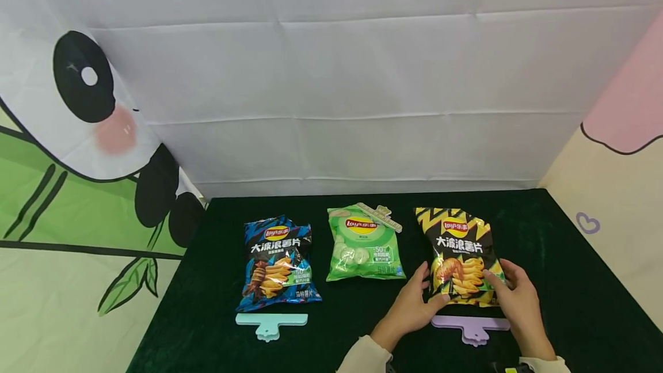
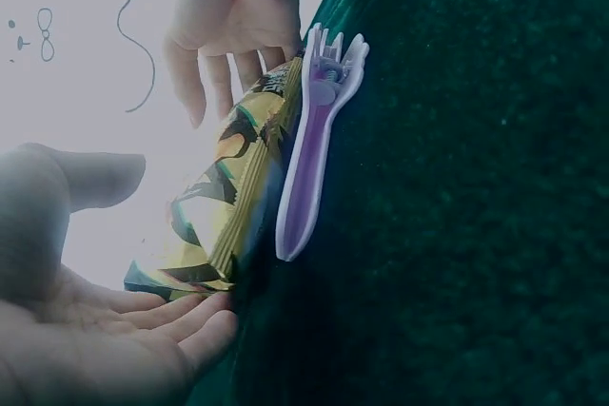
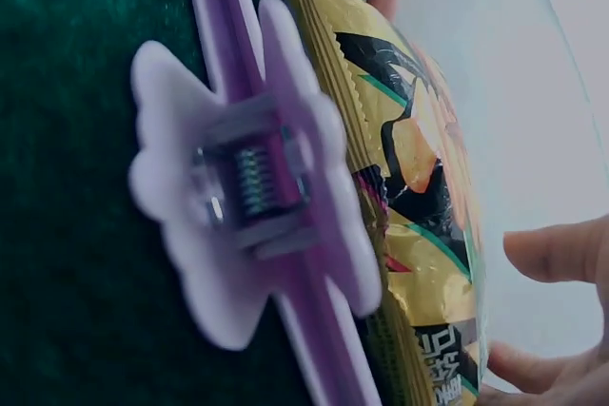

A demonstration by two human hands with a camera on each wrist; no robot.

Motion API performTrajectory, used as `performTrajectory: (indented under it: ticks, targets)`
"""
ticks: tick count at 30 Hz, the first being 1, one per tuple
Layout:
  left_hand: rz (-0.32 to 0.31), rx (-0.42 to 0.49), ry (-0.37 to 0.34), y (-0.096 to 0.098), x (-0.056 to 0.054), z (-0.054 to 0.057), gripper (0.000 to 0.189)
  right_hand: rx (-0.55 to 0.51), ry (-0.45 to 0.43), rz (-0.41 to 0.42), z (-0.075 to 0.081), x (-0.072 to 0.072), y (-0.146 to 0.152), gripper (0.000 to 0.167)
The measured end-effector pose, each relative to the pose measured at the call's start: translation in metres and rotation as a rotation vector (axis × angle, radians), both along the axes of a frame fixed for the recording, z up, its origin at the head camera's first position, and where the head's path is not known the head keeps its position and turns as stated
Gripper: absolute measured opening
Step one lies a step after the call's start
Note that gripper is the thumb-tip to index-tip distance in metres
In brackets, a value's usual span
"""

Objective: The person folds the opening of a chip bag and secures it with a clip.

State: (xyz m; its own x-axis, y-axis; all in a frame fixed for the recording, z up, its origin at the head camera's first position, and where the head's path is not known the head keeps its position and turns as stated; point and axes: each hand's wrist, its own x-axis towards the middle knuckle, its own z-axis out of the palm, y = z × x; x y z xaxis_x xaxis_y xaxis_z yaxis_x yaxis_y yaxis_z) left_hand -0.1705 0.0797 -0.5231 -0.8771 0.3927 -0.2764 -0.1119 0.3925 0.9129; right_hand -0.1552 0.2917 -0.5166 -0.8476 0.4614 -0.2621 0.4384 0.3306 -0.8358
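Note:
A black and yellow chip bag [image 1: 458, 252] lies on the dark green table [image 1: 549, 235] at the right of a row of three. My left hand [image 1: 414, 304] is at its lower left corner. In the left wrist view the fingers [image 2: 190, 325] reach flat under the bag [image 2: 233, 187], with the thumb held apart. My right hand [image 1: 518, 298] touches the bag's lower right edge with thumb and fingertips. A purple clip [image 1: 468, 326] lies loose on the cloth just below the bag. It also shows as the purple clip [image 2: 304, 168] and, close up, the purple clip [image 3: 257, 187] beside the bag [image 3: 409, 168].
A green chip bag [image 1: 364, 246] with a pale clip [image 1: 380, 216] at its top lies in the middle. A blue and black chip bag [image 1: 278, 263] lies to the left, with a teal clip [image 1: 270, 322] below it. White and cartoon-print cloth walls stand around the table.

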Motion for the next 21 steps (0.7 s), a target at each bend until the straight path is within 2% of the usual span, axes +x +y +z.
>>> performTrajectory:
  ticks: [6,14,21]
  targets:
    - [-0.017,-0.028,0.005,0.0027,-0.0004,-0.0018,0.074,-0.069,-0.074,0.041,0.0002,-0.0025,0.0059,0.094]
    - [0.011,-0.005,-0.001,0.0062,-0.003,-0.0008,0.068,-0.111,-0.039,0.012,0.0034,-0.0058,0.0036,0.083]
    - [0.038,-0.009,0.008,0.0076,0.0012,-0.0041,0.066,-0.13,-0.018,-0.003,-0.0037,-0.0003,-0.0022,0.086]
